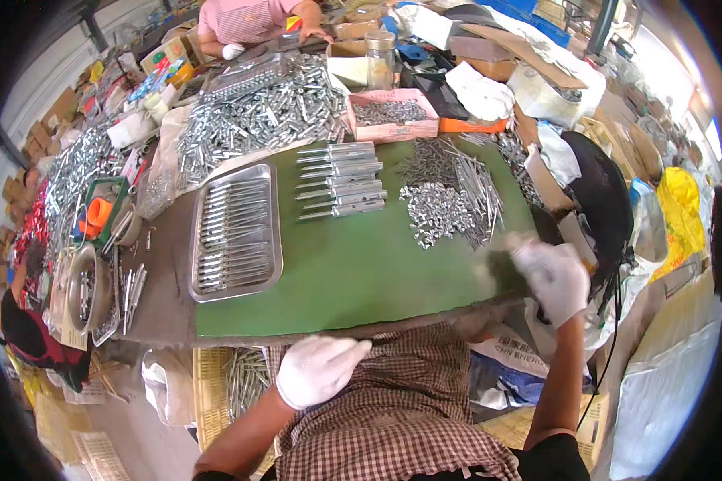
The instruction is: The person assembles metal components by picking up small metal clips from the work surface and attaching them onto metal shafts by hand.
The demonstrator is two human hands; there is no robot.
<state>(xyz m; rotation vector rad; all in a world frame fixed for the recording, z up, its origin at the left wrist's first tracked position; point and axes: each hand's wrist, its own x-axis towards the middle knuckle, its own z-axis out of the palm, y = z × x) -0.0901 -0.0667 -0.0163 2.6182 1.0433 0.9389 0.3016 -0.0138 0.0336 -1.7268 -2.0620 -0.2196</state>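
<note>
My left hand [321,371], in a white glove, hovers over my checked apron [369,425] at the table's front edge. Its thumb and fingers are closed together; anything between them is too small to make out. At the right end of the green mat [337,280] is my gloved right hand [552,276], its fingertips smeared by motion. Nearest to it lie small shiny metal pieces [437,212] and a bundle of thin metal rods [480,188]. Several metal tubes with rods sticking out [343,180] lie in a stack mid-mat. A steel tray [276,240] holds a row of thin-tipped metal parts.
Behind the mat is a big heap of metal tubes [273,104]. A pink box [431,126] of small parts and a glass jar [379,60] stand nearby. Across the table works another person [249,20]. Left are a round bowl [98,293] and a green bin [119,188].
</note>
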